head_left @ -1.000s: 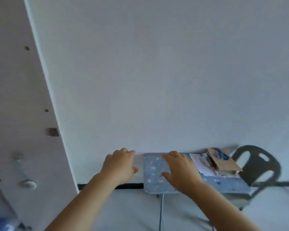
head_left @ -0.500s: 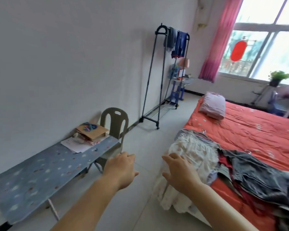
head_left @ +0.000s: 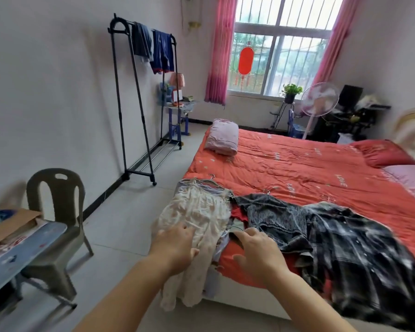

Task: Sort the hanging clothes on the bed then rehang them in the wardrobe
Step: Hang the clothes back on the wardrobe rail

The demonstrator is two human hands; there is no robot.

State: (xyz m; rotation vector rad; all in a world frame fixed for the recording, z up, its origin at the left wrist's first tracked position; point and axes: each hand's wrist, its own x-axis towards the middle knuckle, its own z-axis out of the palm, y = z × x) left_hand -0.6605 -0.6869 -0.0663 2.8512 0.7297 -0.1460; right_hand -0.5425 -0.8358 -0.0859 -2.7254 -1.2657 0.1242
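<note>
Both hands are out over the near edge of the bed (head_left: 297,164), and here is the pile: clothes on hangers, laid flat and overlapping in a row, hooks (head_left: 211,176) pointing away from the fingertips and hems spilling over the edge towards the wrists. I'd say they lie that way so each piece can be picked out and sorted by its hanger. The left hand (head_left: 175,246) sits on the cream dress (head_left: 197,212), its fingers (head_left: 182,230) lightly bent and a little apart, thumb out to the side. They rest on the lace or just above it, I can't tell which, and nothing is gripped. The right hand (head_left: 259,254) has its fingers (head_left: 249,232) spread wide and loose. The tips are at the seam where the dress meets the grey top (head_left: 273,216), and they hold nothing. Just outside the right fingers lies the plaid shirt (head_left: 359,243), and a strip of red cloth shows just ahead of them. Well beyond the left fingers stands a rack (head_left: 141,97). No wardrobe is in view, so sorting looks barely begun.
</note>
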